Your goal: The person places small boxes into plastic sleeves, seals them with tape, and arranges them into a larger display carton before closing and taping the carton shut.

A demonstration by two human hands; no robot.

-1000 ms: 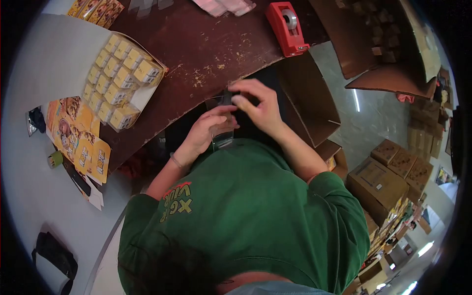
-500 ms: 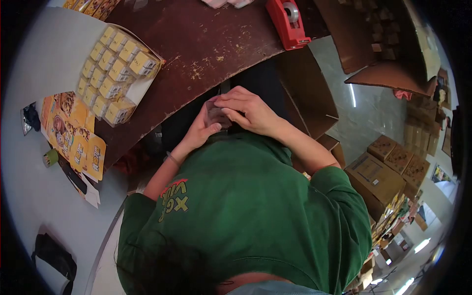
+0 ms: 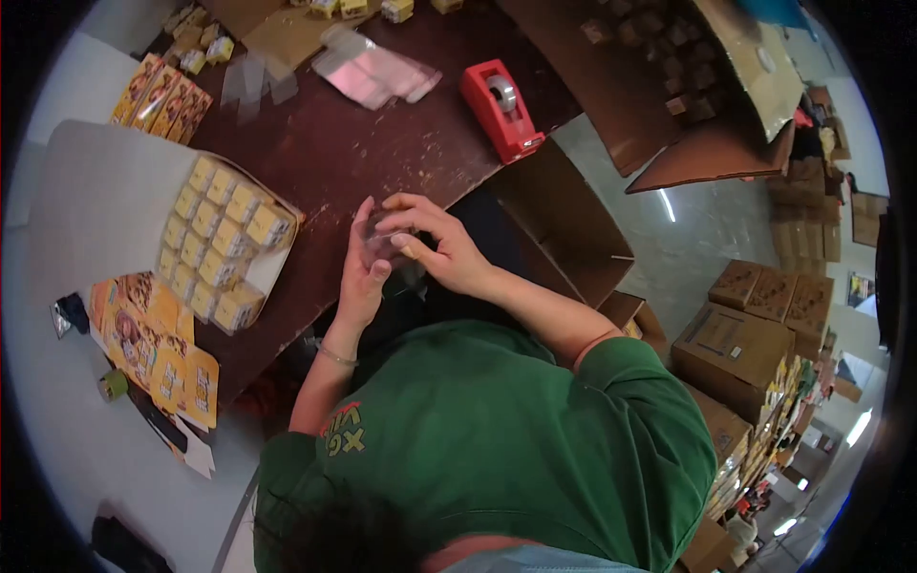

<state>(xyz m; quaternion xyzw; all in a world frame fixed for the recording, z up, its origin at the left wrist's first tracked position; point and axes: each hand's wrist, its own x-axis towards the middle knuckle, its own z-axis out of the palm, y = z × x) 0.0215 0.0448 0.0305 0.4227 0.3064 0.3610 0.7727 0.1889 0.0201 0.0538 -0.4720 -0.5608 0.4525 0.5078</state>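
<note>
Both hands have come up from the lap to the worktop (image 3: 382, 134) edge, mid-frame; left hand (image 3: 361, 272) and right hand (image 3: 441, 250), fingers closed, pinch a clear pouch (image 3: 385, 244), yellow boxes (image 3: 218, 239) left, tape dispenser (image 3: 499, 107) above.

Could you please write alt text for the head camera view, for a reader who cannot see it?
Seen from above, a person in a green shirt holds a small clear packet between the left hand and right hand over a dark brown table. A tray of small yellow boxes sits left; a red tape dispenser lies beyond.
</note>
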